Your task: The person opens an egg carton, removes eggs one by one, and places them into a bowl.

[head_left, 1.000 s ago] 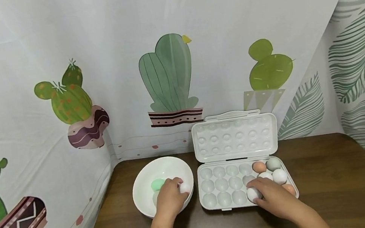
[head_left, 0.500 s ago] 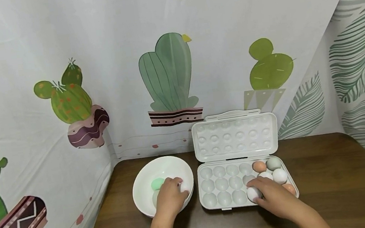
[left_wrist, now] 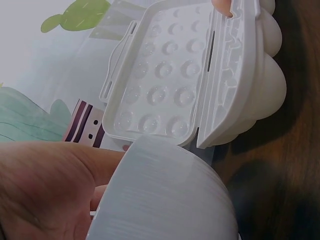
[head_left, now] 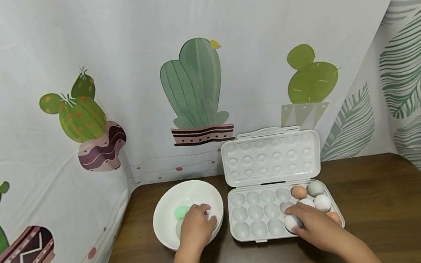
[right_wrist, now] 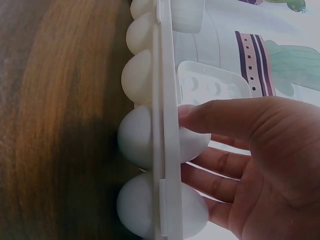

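Note:
In the head view, my left hand [head_left: 196, 226] reaches into a white bowl [head_left: 160, 203]. Its thumb and fingers are curled about a white egg [head_left: 210, 214], mostly hidden between them. Beside that hand lie a mint-green egg [head_left: 182, 212] and a pale egg that is partly covered. My right hand [head_left: 317, 227] pinches another white egg [head_left: 292, 223] in the front row of an egg box [head_left: 247, 239]. The right wrist view has the thumb and fingers around that egg [right_wrist: 192, 145], low in its cup. The bowl's wall [left_wrist: 165, 195] hides the left fingertips in the left wrist view.
The box's lid [head_left: 271, 159] stands raised at the back. On the box's right side sit brown eggs [head_left: 299, 192], a grey-green egg [head_left: 315, 189] and white eggs [head_left: 322, 203]. Bare cups fill its left side. A cactus-print cloth [head_left: 251, 78] hangs behind the brown table [head_left: 381, 202].
Less of the white egg shows at my left hand now, and a gap between thumb and forefinger looks wider. The right hand has stayed on its egg.

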Motion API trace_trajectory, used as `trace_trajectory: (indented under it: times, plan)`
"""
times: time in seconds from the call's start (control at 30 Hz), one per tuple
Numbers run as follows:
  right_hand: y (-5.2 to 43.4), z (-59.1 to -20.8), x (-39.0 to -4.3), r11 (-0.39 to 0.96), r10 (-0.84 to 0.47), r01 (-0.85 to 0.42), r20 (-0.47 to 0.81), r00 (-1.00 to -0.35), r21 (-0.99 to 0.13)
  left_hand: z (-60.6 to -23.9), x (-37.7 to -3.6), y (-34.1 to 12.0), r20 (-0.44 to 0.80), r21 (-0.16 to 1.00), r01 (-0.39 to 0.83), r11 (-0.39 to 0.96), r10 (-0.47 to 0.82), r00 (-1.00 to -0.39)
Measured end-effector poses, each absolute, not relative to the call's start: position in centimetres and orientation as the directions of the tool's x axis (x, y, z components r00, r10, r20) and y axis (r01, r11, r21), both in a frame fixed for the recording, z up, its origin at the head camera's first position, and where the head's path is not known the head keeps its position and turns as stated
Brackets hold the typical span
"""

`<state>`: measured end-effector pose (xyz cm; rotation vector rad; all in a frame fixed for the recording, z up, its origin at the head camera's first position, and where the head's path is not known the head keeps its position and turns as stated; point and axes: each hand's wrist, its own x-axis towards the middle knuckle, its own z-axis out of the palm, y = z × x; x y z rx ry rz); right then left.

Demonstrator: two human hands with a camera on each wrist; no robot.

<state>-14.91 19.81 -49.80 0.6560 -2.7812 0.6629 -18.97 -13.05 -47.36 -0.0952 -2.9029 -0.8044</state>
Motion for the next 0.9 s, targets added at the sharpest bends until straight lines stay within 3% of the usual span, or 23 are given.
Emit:
trace_trajectory:
  times: [0.9]
  plan:
    - [19.41, -49.23, -14.92, 0.808, -0.346, -0.453, 0.318, -0.882, -0.376, -46.4, -18.61, -12.08, 0.219, 0.65, 0.127, 0.749, -0.025, -0.975]
